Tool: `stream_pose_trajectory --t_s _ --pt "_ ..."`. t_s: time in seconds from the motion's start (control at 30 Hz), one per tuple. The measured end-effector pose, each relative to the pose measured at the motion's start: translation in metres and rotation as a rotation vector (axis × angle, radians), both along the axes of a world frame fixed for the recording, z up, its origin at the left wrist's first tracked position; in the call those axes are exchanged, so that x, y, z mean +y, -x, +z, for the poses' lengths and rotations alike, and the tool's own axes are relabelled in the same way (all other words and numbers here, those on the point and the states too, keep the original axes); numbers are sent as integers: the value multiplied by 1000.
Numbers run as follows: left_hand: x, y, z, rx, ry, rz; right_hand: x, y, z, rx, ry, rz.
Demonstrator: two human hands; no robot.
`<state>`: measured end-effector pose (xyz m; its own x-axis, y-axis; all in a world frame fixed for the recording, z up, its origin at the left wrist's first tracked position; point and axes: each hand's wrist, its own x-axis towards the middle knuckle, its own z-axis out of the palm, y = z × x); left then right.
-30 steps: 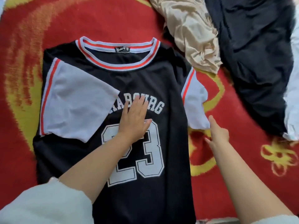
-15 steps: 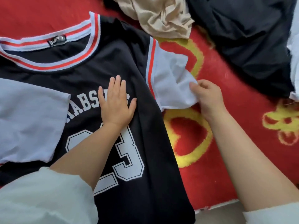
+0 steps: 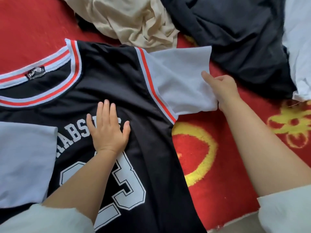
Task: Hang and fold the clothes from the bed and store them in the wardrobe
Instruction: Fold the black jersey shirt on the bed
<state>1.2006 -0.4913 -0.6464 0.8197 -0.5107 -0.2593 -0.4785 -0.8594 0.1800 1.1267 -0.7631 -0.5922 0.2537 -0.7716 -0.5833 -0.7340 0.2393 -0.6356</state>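
A black jersey shirt [image 3: 117,84] with a white "23", a red-and-white striped collar and white sleeves lies face up on the red bed cover. My left hand [image 3: 107,130] presses flat on its chest lettering, fingers straight. My right hand [image 3: 220,88] pinches the outer edge of the shirt's right white sleeve [image 3: 181,78], which is stretched out sideways. The left white sleeve [image 3: 25,162] lies folded over the shirt's front.
A crumpled beige garment [image 3: 134,19] lies just beyond the shirt's shoulder. A dark navy garment [image 3: 235,39] is heaped at the upper right, with a white cloth [image 3: 299,47] at the far right. The red and yellow bed cover [image 3: 210,157] ends at the near edge, lower right.
My right hand reached the right sleeve, took hold of its edge and pulled it out flat to the right. My left hand stayed pressed on the chest.
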Motion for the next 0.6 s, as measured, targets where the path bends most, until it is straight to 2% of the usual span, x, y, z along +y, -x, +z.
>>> stream_pose_trajectory --t_s 0.1,0.17,0.2,0.3,0.37,0.43,0.5,0.6 --pt "0 -1 -1 -7 5 -19 0 -10 8 74 -157 80" --pt "-1 -1 1 2 1 -12 3 -16 16 4 -238 46" --pt "-3 -2 1 24 -1 -12 5 -18 20 -74 -223 15" --pt "4 -6 11 100 75 -45 24 -18 38 -265 27 66" --pt "17 -12 22 172 245 -11 48 -17 53 -386 136 125" --pt "37 -20 44 222 387 127 79 -17 66 -495 130 205" --pt "63 -28 61 192 419 247 116 -21 78 -539 -2 405" --pt "95 -38 76 185 422 348 165 -23 79 -433 -390 868"
